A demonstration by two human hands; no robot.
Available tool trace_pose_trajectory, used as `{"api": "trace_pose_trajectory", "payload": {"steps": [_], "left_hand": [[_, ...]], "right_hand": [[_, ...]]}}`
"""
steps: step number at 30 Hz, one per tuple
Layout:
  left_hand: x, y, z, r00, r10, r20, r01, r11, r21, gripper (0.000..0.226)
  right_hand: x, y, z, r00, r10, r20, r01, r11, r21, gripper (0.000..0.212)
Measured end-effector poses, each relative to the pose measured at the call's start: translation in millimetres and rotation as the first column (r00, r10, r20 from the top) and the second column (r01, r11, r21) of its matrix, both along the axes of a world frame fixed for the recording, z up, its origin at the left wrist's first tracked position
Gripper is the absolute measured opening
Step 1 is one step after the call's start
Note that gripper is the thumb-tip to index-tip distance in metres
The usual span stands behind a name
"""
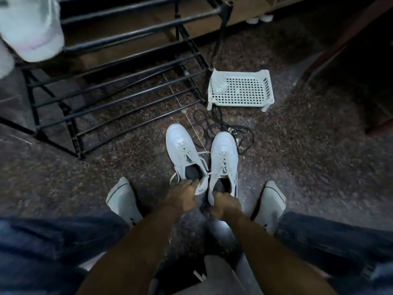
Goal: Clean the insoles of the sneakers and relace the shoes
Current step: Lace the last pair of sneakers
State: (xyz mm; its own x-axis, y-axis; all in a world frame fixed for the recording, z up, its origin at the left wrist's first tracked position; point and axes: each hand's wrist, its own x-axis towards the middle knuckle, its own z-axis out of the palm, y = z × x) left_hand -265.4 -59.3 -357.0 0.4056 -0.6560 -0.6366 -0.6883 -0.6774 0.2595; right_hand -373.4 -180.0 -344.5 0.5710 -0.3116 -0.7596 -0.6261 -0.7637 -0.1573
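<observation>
Both hands, left hand and right hand, are gripping the laced sneakers' heels, likely starting; unlacing comes next.

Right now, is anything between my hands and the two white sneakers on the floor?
Nothing visible. The left hand already grips the heel of the left sneaker, and the right hand grips the heel of the right sneaker. The black cable lies beyond the toes, out of the way.

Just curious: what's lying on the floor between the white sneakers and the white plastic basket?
Head view: a tangled black cord lies between the sneakers and the basket.
</observation>
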Motion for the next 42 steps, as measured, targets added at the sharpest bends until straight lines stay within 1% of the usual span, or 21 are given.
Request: {"api": "trace_pose_trajectory", "payload": {"steps": [2, 4, 8, 10, 11, 12, 14, 15, 16, 18, 20, 21, 22, 24, 26, 29, 31, 33, 35, 39, 42], "left_hand": [[0, -3, -8, 1.0, 0.012, -0.016, -0.012, 1.0, -0.001, 0.062], [6, -4, -10, 0.997, 0.05, -0.056, -0.05, 0.999, -0.013, 0.051], [14, 0, -8, 0.953, 0.099, -0.287, -0.102, 0.995, 0.003, 0.016], [13, 10, -11, 0.914, 0.186, -0.361, -0.203, 0.979, -0.011, 0.019], [11, 14, -11, 0.887, 0.268, -0.375, -0.306, 0.951, -0.046, 0.02], [9, 17, -11, 0.859, 0.366, -0.359, -0.429, 0.896, -0.112, 0.018], [5, 20, -7, 0.795, 0.573, -0.201, -0.607, 0.745, -0.277, 0.013], [5, 20, -4, 0.755, 0.646, -0.111, -0.642, 0.695, -0.324, 0.011], [5, 19, -2, 0.732, 0.68, -0.051, -0.651, 0.675, -0.348, 0.013], [7, 18, -4, 0.738, 0.674, -0.04, -0.646, 0.688, -0.332, 0.029], [13, 15, -8, 0.764, 0.641, -0.077, -0.638, 0.73, -0.245, 0.048], [16, 13, -10, 0.772, 0.629, -0.088, -0.632, 0.749, -0.198, 0.052], [19, 11, -12, 0.78, 0.62, -0.083, -0.625, 0.765, -0.154, 0.05], [23, 8, -14, 0.804, 0.594, -0.02, -0.593, 0.799, -0.102, 0.041], [26, 6, -14, 0.822, 0.567, 0.047, -0.561, 0.822, -0.098, 0.031], [28, 9, -14, 0.793, 0.61, 0.017, -0.604, 0.789, -0.11, 0.023], [32, 12, -14, 0.75, 0.659, -0.048, -0.66, 0.743, -0.109, 0.018], [36, 15, -14, 0.738, 0.67, -0.084, -0.675, 0.732, -0.097, 0.018], [39, 16, -13, 0.746, 0.662, -0.076, -0.666, 0.742, -0.078, 0.022], [39, 18, -11, 0.771, 0.636, -0.037, -0.637, 0.771, -0.031, 0.021], [33, 20, -7, 0.79, 0.613, -0.006, -0.613, 0.79, -0.001, 0.026]], "right_hand": [[4, -3, -4, 0.999, 0.041, 0.008, -0.04, 0.998, -0.051, 0.033], [11, -11, -3, 0.996, 0.094, 0.01, -0.092, 0.991, -0.098, 0.035], [26, -28, 2, 0.996, 0.094, 0.004, -0.092, 0.983, -0.158, 0.034], [30, -34, 4, 0.993, 0.096, 0.07, -0.08, 0.975, -0.206, 0.031], [31, -35, 4, 0.984, 0.106, 0.143, -0.069, 0.969, -0.238, 0.031], [32, -34, 3, 0.967, 0.119, 0.227, -0.055, 0.962, -0.267, 0.032], [35, -27, 2, 0.925, 0.135, 0.355, -0.037, 0.963, -0.268, 0.032], [37, -21, 2, 0.914, 0.13, 0.384, -0.045, 0.974, -0.223, 0.032], [40, -15, 1, 0.914, 0.103, 0.393, -0.044, 0.986, -0.158, 0.031], [47, -4, -1, 0.937, 0.018, 0.349, 0.0, 0.999, -0.052, 0.032], [54, 3, -5, 0.947, -0.028, 0.321, 0.038, 0.999, -0.027, 0.034], [56, 5, -7, 0.947, -0.032, 0.32, 0.044, 0.999, -0.031, 0.032], [58, 6, -9, 0.946, -0.04, 0.323, 0.055, 0.998, -0.038, 0.03], [60, 5, -11, 0.939, -0.068, 0.337, 0.087, 0.995, -0.042, 0.025], [57, 0, -14, 0.933, -0.086, 0.349, 0.102, 0.994, -0.027, 0.03], [53, -6, -17, 0.936, -0.064, 0.347, 0.066, 0.998, 0.004, 0.045], [54, -8, -19, 0.938, -0.036, 0.345, 0.036, 0.999, 0.006, 0.041], [56, -9, -19, 0.937, -0.017, 0.348, 0.02, 1.0, -0.006, 0.029], [58, -9, -18, 0.942, 0.0, 0.337, 0.01, 1.0, -0.026, 0.022], [58, -13, -13, 0.958, 0.037, 0.285, -0.029, 0.999, -0.032, 0.022], [55, -16, -11, 0.97, 0.014, 0.242, -0.014, 1.0, -0.002, 0.024]]}}
